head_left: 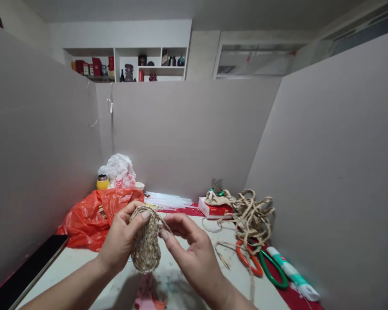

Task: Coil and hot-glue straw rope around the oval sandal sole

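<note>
A small oval piece woven from straw-coloured cord [146,249], shaped like a shoe sole, is held up over the table in front of me. My left hand [119,234] is closed on its upper left edge, thumb on the near face. At its right edge, my right hand [194,247] pinches a strand of the cord [164,224] between thumb and fingers. The far side of the woven piece is hidden. On the right lies a loose tangle of straw cord [254,215], near scissors with orange handles [249,260] and a green-handled tool [273,269].
A red plastic bag [87,219] and a black flat device [29,271] lie on the left. White sticks [168,201] and a red-and-white box [213,209] stand at the back. A green-and-white roll [292,273] lies by the right partition. Grey partitions [187,137] enclose the table.
</note>
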### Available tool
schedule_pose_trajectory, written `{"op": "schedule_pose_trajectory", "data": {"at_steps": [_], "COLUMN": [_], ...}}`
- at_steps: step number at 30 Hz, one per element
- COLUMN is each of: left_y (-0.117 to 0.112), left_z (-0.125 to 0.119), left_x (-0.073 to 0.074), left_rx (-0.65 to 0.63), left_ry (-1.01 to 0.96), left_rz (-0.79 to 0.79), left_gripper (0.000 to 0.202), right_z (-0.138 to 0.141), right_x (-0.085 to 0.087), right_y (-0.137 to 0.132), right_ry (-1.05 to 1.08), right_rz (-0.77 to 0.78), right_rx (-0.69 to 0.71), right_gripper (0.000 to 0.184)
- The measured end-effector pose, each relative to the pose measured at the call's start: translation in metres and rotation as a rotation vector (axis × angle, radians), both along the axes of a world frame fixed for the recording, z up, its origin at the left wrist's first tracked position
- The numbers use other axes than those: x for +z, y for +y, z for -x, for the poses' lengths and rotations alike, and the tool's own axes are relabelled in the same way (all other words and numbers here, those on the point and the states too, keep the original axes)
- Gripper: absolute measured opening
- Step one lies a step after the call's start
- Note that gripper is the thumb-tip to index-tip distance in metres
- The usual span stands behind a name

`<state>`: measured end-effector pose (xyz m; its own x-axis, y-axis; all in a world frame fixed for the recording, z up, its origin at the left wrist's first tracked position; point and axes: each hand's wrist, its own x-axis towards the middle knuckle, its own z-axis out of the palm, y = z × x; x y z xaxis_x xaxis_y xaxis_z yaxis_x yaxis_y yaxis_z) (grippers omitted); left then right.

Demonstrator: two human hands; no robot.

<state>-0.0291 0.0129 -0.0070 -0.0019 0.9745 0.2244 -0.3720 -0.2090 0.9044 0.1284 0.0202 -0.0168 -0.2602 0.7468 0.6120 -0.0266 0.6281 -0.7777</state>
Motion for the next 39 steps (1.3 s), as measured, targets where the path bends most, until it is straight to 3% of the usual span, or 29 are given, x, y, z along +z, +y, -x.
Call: {"op": "schedule_pose_trajectory", "data": {"at_steps": [5, 9, 21, 27, 31, 36, 39], "left_y": [0.0, -0.001, 0.002, 0.004, 0.009, 0.014, 0.014], "left_z": [-0.006, -0.009, -0.015, -0.014, -0.013, -0.016, -0.021], "left_x": [-0.009, -0.014, -0.017, -0.018, -0.015, -0.019, -0.027], "left_rx": [-0.025, -0.018, 0.031, 0.068, -0.031, -0.235, -0.212], "left_ry": [0.027, 0.03, -0.017, -0.027, -0.075, -0.1, -0.089], "left_rz": [0.046, 0.081, 0.114, 0.1, 0.116, 0.245, 0.266], "left_gripper": [0.014, 0.015, 0.016, 0.014, 0.013, 0.023, 0.022], "right_z": [-0.002, -0.002, 0.0, 0.004, 0.003, 0.001, 0.003], "right_x": [-0.023, -0.035, -0.03, -0.041, -0.042, -0.044, -0.048], "right_y": [0.003, 0.008, 0.009, 0.008, 0.01, 0.018, 0.023], "right_ry": [0.149, 0.246, 0.248, 0.225, 0.222, 0.297, 0.234], "right_rz": [0.2, 0.256, 0.482, 0.497, 0.526, 0.524, 0.501], "right_rx": [0.064, 0.075, 0.102, 0.152, 0.135, 0.133, 0.101], "right_gripper": [0.008, 0.007, 0.023, 0.015, 0.019, 0.024, 0.026]}}
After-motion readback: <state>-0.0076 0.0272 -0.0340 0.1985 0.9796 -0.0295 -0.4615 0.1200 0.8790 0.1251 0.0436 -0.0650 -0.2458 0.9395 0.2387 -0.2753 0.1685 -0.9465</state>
